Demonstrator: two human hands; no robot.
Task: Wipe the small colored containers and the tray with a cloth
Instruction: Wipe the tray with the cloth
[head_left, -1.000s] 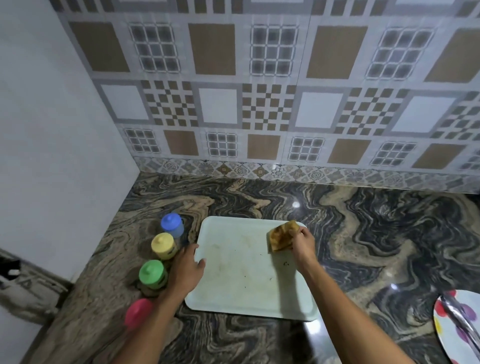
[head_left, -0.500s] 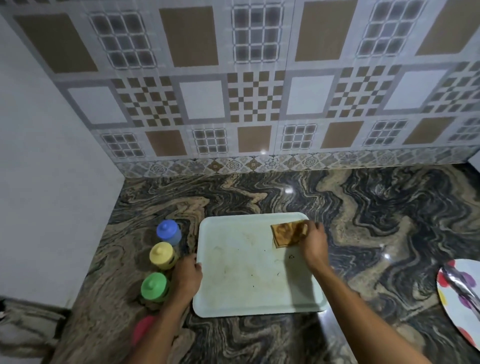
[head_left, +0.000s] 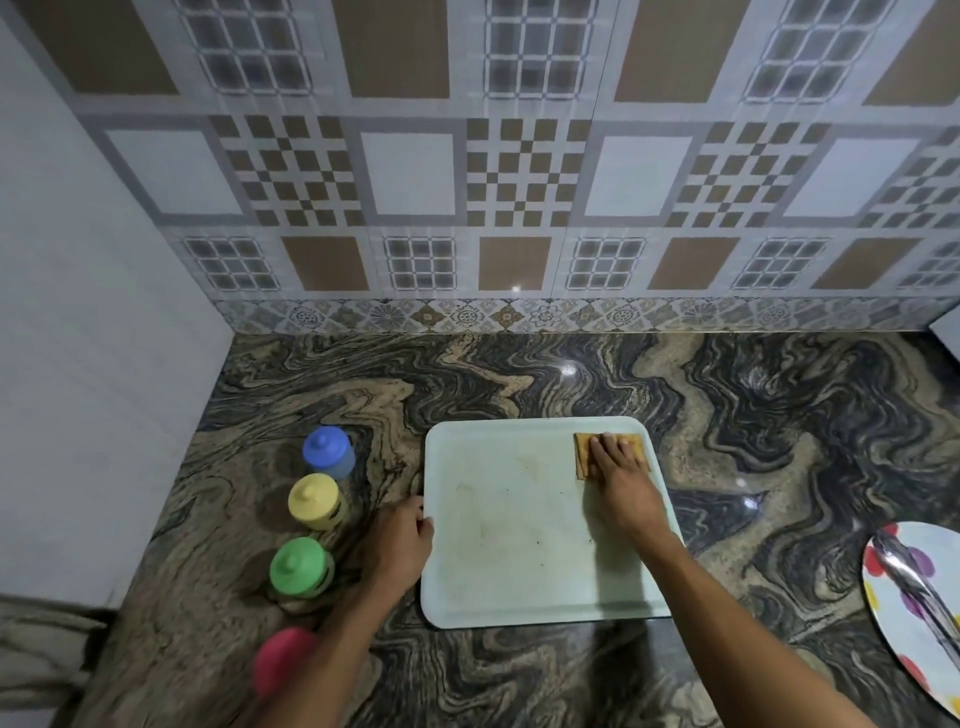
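Observation:
A pale green tray (head_left: 509, 519) lies flat on the marbled counter, with faint brown smears on it. My right hand (head_left: 621, 488) presses a folded brown cloth (head_left: 584, 454) flat onto the tray's far right corner, fingers spread over it. My left hand (head_left: 400, 543) grips the tray's left rim. To the left stands a row of small lidded containers: blue (head_left: 328, 452), yellow (head_left: 314, 501), green (head_left: 300, 566) and pink (head_left: 283, 657), the pink one partly hidden by my left forearm.
A white plate with coloured dots (head_left: 914, 613) carries a metal utensil (head_left: 906, 582) at the right edge. The tiled backsplash (head_left: 519, 182) runs along the back and a plain wall (head_left: 93, 338) closes the left side. A grey cloth (head_left: 31, 654) hangs at lower left.
My right hand has laid the cloth flat and slid it to the tray's far right corner. My left hand has shifted from resting on the tray to gripping its left rim.

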